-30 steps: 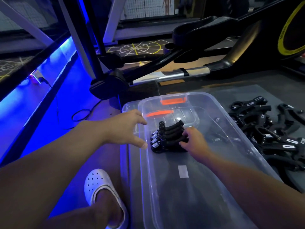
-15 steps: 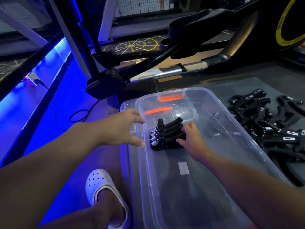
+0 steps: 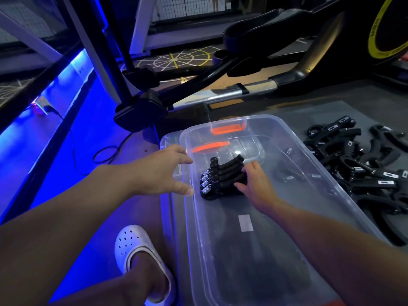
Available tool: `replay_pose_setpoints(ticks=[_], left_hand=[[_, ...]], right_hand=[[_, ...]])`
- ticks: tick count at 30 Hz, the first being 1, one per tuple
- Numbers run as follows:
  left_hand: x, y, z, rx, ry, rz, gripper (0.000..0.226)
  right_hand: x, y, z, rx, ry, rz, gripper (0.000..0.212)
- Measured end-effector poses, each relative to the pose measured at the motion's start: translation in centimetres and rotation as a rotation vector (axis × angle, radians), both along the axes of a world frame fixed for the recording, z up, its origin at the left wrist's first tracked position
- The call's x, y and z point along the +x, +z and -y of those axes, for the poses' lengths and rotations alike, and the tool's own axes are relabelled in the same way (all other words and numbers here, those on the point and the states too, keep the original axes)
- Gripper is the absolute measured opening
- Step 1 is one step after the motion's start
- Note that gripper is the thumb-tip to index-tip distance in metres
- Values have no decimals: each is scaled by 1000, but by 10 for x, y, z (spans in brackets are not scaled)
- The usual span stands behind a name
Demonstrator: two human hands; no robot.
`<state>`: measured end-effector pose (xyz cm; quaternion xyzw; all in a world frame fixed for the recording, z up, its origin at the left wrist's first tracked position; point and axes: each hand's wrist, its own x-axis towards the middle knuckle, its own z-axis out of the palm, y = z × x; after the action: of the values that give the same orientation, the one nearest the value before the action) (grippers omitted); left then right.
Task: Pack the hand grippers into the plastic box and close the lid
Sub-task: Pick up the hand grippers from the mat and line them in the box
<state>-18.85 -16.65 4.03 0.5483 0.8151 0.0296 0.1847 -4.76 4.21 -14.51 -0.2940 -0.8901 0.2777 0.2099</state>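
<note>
Hand grippers (image 3: 220, 176) pinched in right grip (image 3: 257, 188); left grip (image 3: 162, 171) splayed.

This looks like a gym. An exercise machine (image 3: 265, 36) with a yellow-ringed flywheel (image 3: 393, 29) fills the far side. A white-and-yellow spoked circle (image 3: 176, 59) is marked on the floor, and black hand grippers (image 3: 364, 171) lie heaped on a grey mat (image 3: 320, 111) at right.
</note>
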Motion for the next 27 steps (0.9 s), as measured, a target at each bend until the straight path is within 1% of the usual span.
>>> replay_pose_setpoints(ticks=[8, 15, 23, 27], left_hand=[[0, -1, 2, 2, 7, 22, 81], [0, 0, 1, 2, 7, 26, 80], [-1, -1, 2, 3, 8, 34, 79], [-2, -1, 1, -4, 16, 43, 80]], right_hand=[[-1, -3, -1, -56, -48, 3, 37], [0, -5, -2, -75, -144, 61, 37], [1, -2, -2, -76, -147, 76, 37], [1, 5, -3, -115, -135, 124, 39]])
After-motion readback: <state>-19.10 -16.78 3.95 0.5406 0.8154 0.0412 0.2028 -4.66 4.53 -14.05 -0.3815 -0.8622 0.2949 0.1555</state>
